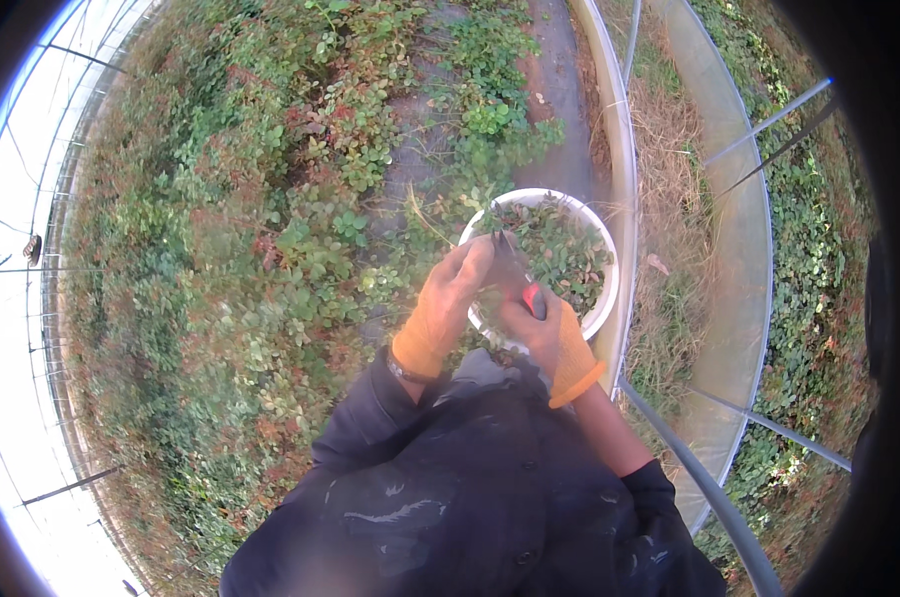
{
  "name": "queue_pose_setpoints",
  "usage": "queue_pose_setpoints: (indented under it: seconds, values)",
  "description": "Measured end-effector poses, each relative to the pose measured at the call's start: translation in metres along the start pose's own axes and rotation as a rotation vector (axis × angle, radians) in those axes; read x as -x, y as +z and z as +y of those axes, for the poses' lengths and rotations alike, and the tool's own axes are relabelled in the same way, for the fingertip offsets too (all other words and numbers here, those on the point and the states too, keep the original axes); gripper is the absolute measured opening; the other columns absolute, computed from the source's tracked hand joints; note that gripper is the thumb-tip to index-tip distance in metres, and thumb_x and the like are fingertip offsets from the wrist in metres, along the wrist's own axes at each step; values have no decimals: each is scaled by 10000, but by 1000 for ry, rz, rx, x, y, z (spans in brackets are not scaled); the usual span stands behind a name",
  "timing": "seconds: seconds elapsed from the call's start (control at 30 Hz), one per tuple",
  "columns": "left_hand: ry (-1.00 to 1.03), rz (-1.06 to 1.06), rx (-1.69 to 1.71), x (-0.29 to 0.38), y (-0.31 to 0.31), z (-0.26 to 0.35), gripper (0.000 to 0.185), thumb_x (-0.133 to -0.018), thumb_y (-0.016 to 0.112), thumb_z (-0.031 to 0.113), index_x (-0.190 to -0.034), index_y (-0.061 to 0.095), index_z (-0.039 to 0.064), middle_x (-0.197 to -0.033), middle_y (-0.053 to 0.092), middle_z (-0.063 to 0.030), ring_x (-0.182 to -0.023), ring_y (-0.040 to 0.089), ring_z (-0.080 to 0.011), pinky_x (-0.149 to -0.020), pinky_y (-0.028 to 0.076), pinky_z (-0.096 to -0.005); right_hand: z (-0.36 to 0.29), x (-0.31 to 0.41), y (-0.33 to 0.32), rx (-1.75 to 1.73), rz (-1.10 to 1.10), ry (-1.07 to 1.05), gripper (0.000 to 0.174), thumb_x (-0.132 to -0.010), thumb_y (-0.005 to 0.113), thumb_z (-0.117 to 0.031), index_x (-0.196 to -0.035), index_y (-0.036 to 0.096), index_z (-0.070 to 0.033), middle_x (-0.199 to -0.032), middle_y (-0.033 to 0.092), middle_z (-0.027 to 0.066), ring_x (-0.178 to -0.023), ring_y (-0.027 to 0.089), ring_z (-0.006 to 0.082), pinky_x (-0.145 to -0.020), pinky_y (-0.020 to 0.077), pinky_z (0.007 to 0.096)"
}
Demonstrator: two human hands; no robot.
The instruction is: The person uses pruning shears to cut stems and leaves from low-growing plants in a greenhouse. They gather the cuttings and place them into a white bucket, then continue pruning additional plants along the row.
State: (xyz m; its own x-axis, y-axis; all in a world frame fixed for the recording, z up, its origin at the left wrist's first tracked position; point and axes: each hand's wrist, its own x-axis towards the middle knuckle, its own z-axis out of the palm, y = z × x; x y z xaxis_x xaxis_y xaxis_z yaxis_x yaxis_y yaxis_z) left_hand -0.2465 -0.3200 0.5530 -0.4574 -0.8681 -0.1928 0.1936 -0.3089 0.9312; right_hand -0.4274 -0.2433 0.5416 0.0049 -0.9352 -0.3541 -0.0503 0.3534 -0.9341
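A white round bucket (608,280) full of cut leafy stems (562,246) stands in front of me. Over its near left side, my right hand (536,321), in a glove with an orange cuff, grips pruning snips (530,291) with a red and grey handle. Their dark blades point away from me, close by the fingers of my left hand (454,283). That hand wears a matching glove, its fingers curled over the bucket's left rim. Leaves show just beyond its fingertips, but haze and blur hide whether it pinches a stem.
Dense leafy bushes (271,224) fill the left side. Dark ground cover (409,149) runs between the plants. On the right, a pale low wall (620,134) borders dry grass (670,172). A metal pipe (707,485) slants past my right elbow; more plants (808,298) grow beyond plastic sheeting (741,246).
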Motion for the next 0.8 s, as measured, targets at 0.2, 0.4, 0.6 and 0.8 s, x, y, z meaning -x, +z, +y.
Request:
queue_pose_setpoints:
  seconds: [0.2,0.4,0.6,0.8]
  values:
    - [-40,-41,-64,1,11,0,855,-1049,713,475,-1628,395,-68,-1519,602,-239,-1421,584,-301,-1208,454,-443,0,-3,11,229,237,-162,358,-1010,693,-219,-1271,715,25,-996,768,160,-947,732,249,-850,558,389]
    - [-89,-84,-45,-4,14,-2,942,-953,840,260,-1666,318,-66,-1601,529,-242,-1471,538,-300,-1228,436,-440,-1,-10,8,410,257,-271,359,-934,757,-154,-1263,718,-18,-1068,766,234,-1035,734,443,-890,560,521]
    - [-66,-70,-79,1,11,1,978,-922,885,253,-1650,327,-86,-1581,553,-234,-1420,572,-275,-1203,458,-431,-2,-11,6,581,310,-384,425,-856,795,-109,-1270,720,-49,-1032,764,219,-1008,723,437,-873,552,536]
    - [-52,29,-122,1,17,2,870,-880,866,201,-1582,441,-88,-1469,658,-200,-1361,624,-257,-1164,492,-405,-6,-11,7,577,242,-340,441,-863,772,-76,-1297,704,-32,-1074,758,229,-1023,716,446,-890,550,538]
